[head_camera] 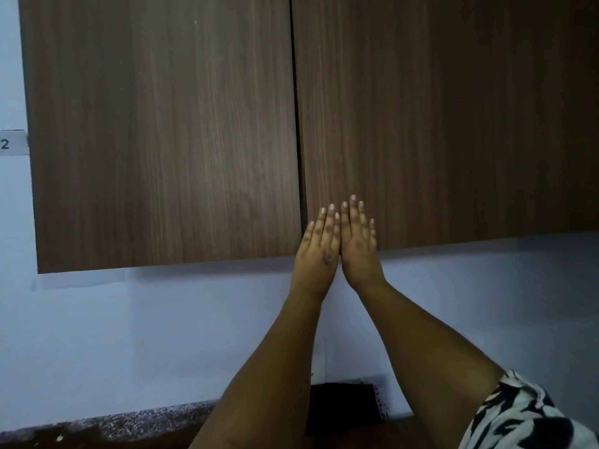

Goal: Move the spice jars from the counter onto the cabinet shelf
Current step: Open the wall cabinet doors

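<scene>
A wall cabinet with two closed brown wood-grain doors fills the upper view: the left door (162, 131) and the right door (447, 118). My left hand (319, 244) and my right hand (358, 241) lie flat, side by side, fingers straight and together, against the lower inner corner of the right door, just right of the gap between the doors. Neither hand holds anything. No spice jars are in sight, and the shelf is hidden behind the doors.
A pale blue wall (129, 335) runs below the cabinet. A speckled granite counter edge (129, 422) shows at the bottom left, with a dark object (340, 406) beside my arms. A paper label marked 2 (13, 142) hangs on the wall at left.
</scene>
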Tool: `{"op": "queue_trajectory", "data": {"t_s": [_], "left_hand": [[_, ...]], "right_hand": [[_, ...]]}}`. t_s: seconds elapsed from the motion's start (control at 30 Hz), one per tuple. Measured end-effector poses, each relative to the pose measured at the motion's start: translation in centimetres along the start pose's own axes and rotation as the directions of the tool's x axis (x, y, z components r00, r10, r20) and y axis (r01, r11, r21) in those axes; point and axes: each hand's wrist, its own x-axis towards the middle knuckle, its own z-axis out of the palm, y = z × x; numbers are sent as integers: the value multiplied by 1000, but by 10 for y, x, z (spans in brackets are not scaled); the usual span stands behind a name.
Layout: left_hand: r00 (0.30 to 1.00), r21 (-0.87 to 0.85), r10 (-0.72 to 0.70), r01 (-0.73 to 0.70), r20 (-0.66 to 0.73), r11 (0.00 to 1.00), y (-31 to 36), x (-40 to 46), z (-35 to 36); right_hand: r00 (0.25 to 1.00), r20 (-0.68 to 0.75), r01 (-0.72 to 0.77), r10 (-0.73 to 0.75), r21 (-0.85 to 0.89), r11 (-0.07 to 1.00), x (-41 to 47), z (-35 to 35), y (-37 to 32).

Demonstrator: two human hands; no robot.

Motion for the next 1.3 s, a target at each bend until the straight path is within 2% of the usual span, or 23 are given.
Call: {"op": "queue_trajectory", "data": {"t_s": [0.07,0.17,0.3,0.37,0.43,0.5,0.53,0.57,0.73,0.9,1.0,1.13,1.3], "left_hand": [[1000,-25,12,-12,-12,1000,4,-4,-10],[1000,-235,-9,4,-18,972,15,-8,-32],[973,-522,-213,135,-93,842,33,-12,-75],[946,-664,-325,241,-4,708,42,-8,-92],[911,-805,-363,360,195,471,52,-3,-110],[870,-876,-363,429,335,219,63,0,-124],[851,-886,-378,442,364,141,68,-1,-130],[840,-890,-396,444,372,104,75,-3,-137],[870,-919,-338,394,360,35,111,-5,-173],[908,-932,-249,358,336,51,147,-1,-203],[881,-924,-322,380,346,47,169,6,-217],[857,-931,-405,363,317,40,207,10,-235],[916,-943,-302,311,264,120,266,23,-256]], "right_hand": [[1000,1,-19,19,27,999,-3,-7,-2],[999,-17,-30,31,30,999,-11,-22,0],[997,-68,-36,39,49,998,-27,-44,8],[994,-88,-55,59,53,997,-34,-57,9],[989,-111,-89,98,83,993,-40,-67,9],[983,-122,-123,137,119,985,-46,-78,9],[980,-127,-138,155,138,981,-50,-85,9],[975,-138,-149,172,162,975,-55,-92,9],[950,-188,-194,251,278,941,-82,-137,15],[941,-199,-207,273,299,932,-109,-183,31],[955,-197,-154,221,307,939,-126,-211,42],[978,-161,-96,131,208,973,-142,-248,67],[964,-192,-118,182,304,946,-161,-307,109]]}}
